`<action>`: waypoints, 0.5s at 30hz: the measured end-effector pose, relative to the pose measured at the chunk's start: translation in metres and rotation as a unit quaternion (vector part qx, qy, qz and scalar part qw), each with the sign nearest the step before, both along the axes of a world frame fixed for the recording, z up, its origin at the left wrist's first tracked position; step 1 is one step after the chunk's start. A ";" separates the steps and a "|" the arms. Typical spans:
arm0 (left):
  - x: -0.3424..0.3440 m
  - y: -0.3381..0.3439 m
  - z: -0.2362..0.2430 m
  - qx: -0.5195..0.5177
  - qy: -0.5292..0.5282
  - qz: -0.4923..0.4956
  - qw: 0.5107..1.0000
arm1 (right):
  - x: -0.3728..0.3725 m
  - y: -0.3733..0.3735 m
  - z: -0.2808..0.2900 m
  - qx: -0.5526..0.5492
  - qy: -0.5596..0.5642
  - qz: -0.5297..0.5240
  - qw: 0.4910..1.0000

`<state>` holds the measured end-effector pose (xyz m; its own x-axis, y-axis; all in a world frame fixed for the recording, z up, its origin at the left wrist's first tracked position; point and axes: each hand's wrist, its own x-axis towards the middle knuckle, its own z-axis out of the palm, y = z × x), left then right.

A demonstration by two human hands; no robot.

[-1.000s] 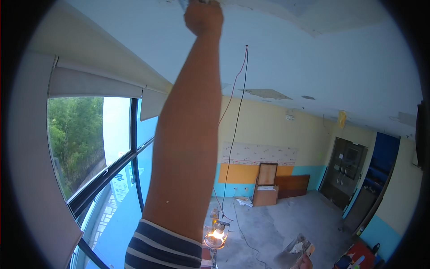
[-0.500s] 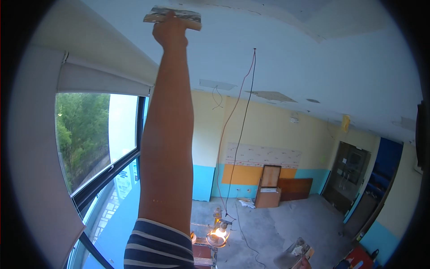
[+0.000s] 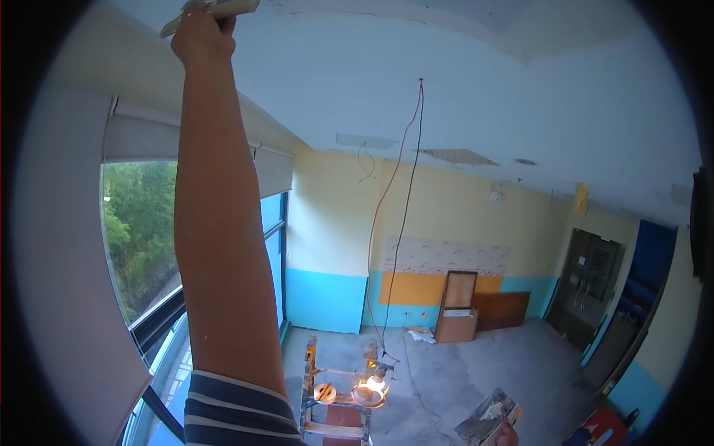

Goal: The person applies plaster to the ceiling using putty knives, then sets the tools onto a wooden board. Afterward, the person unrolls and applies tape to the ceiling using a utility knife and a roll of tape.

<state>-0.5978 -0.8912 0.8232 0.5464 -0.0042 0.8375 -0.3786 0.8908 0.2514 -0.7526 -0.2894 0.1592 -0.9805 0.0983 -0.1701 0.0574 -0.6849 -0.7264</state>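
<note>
My left hand (image 3: 203, 36) is raised high at the upper left, its arm stretched up in front of the window. Its fingers are closed around a wide putty knife (image 3: 236, 7) with a pale back edge, held up at the ceiling and partly cut off by the picture's top. Down at the lower right, part of my right hand (image 3: 508, 435) shows, with its thumb over the edge of a grey plate (image 3: 476, 425). White paste (image 3: 492, 410) lies on that plate. The rest of the right hand is out of the picture.
A paint-spattered stepladder (image 3: 307, 379) stands below, with a tape roll (image 3: 325, 393) and a lit bulb (image 3: 375, 384) by it. Red and black wires (image 3: 407, 186) hang from the ceiling (image 3: 335, 74). Wooden boards (image 3: 502, 310) lean at the far wall; a window (image 3: 141, 223) is left.
My left hand has moved left with the putty knife, which has turned and sits nearer the top edge. The plate and right thumb show more clearly; more of the stepladder is in view.
</note>
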 end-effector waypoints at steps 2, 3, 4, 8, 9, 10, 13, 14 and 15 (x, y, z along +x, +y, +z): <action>-0.022 -0.044 0.011 -0.032 0.031 -0.052 0.998 | 0.005 -0.002 -0.003 -0.004 0.123 0.061 0.991; -0.029 -0.045 0.013 -0.044 0.041 -0.072 0.996 | 0.010 0.000 -0.006 -0.009 0.248 0.114 0.962; -0.047 -0.018 0.006 -0.076 0.140 -0.334 0.929 | 0.011 0.002 -0.010 -0.009 0.245 0.107 0.964; -0.073 0.034 -0.022 -0.030 0.135 -0.421 0.897 | 0.001 0.010 -0.031 0.057 0.173 0.028 0.983; -0.080 0.038 -0.024 -0.030 0.135 -0.420 0.897 | 0.001 0.008 -0.030 0.122 0.197 0.004 0.973; -0.088 0.042 -0.027 -0.020 0.120 -0.411 0.904 | 0.002 0.007 -0.029 0.122 0.197 0.004 0.973; -0.104 0.062 -0.032 -0.002 0.097 -0.401 0.911 | 0.009 0.007 -0.026 0.124 0.138 -0.001 0.983; -0.108 0.068 -0.033 0.007 0.089 -0.398 0.913 | 0.011 0.010 -0.028 0.142 0.176 0.020 0.974; -0.114 0.069 -0.030 0.006 0.088 -0.403 0.911 | 0.014 0.012 -0.029 0.159 0.213 0.040 0.963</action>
<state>-0.7115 -0.8225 0.7932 0.4879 -0.4722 0.7341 0.4442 0.8583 0.2569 -0.7390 -0.2771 0.1301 -0.9611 0.0011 0.2762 -0.2500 -0.4289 -0.8681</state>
